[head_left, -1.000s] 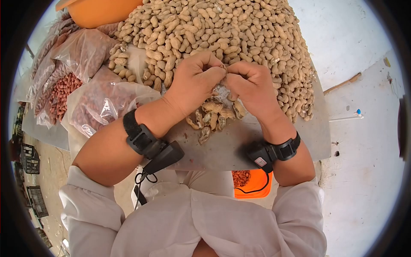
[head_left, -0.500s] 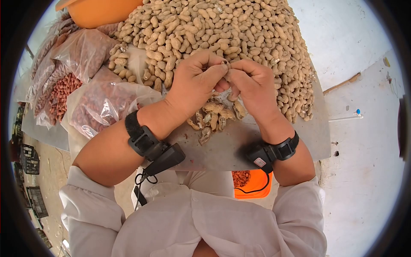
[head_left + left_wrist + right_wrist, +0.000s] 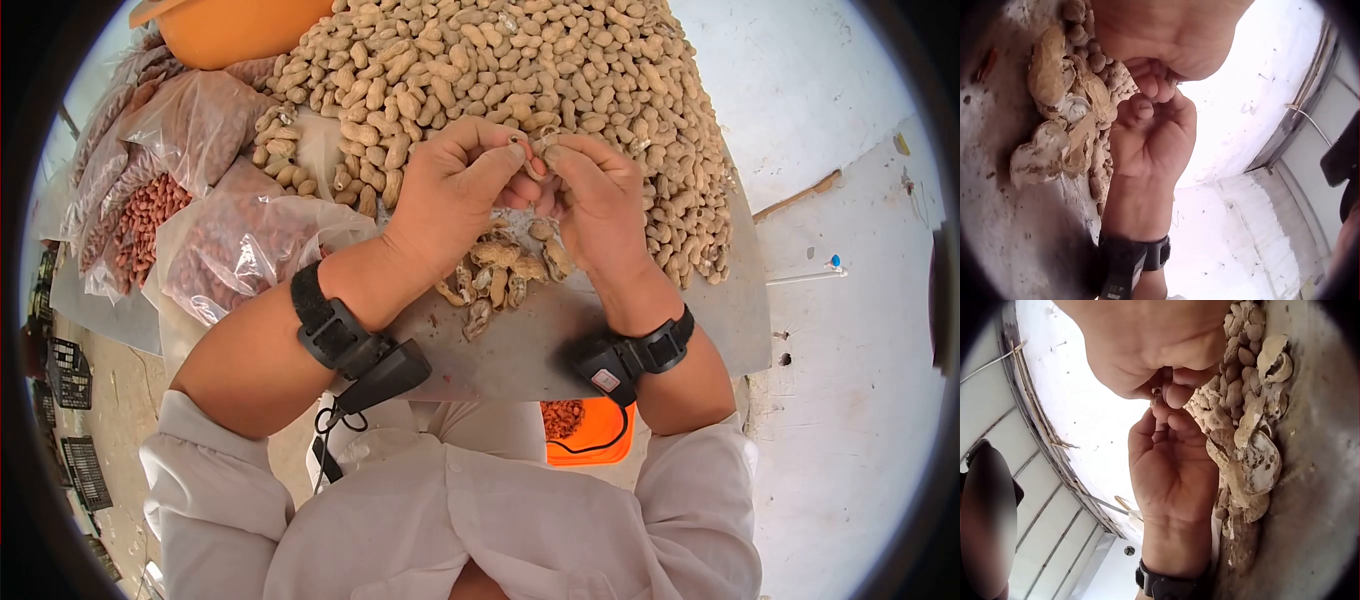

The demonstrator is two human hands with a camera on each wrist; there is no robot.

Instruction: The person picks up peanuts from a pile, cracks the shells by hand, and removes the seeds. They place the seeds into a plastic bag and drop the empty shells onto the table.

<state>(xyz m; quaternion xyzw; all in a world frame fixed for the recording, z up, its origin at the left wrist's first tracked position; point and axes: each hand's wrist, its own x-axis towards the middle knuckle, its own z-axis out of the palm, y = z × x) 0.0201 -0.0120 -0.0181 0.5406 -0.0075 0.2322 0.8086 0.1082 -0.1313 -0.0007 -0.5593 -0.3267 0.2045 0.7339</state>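
Both hands meet above the table at the near edge of a large heap of unshelled peanuts (image 3: 560, 70). The left hand (image 3: 450, 190) pinches an opened peanut shell (image 3: 533, 172) between thumb and fingers, and a reddish kernel shows in it. Against the other side of that peanut, the right hand (image 3: 600, 205) pinches with curled thumb and forefinger. Empty broken shells (image 3: 500, 270) lie on the table just below the hands; the left wrist view shows these shells (image 3: 1050, 150) close up. In the right wrist view the fingers hide most of the held peanut.
Clear plastic bags (image 3: 240, 240) of red kernels (image 3: 150, 220) lie at the left, by an orange basin (image 3: 235, 30) at the back left. An orange container (image 3: 600, 435) with reddish bits stands below the table's near edge (image 3: 480, 385). A white wall (image 3: 850, 430) is at the right.
The fingertips have parted slightly, and the peanut between them now shows open with red inside. The right hand has shifted a little to the right; the left has barely moved.
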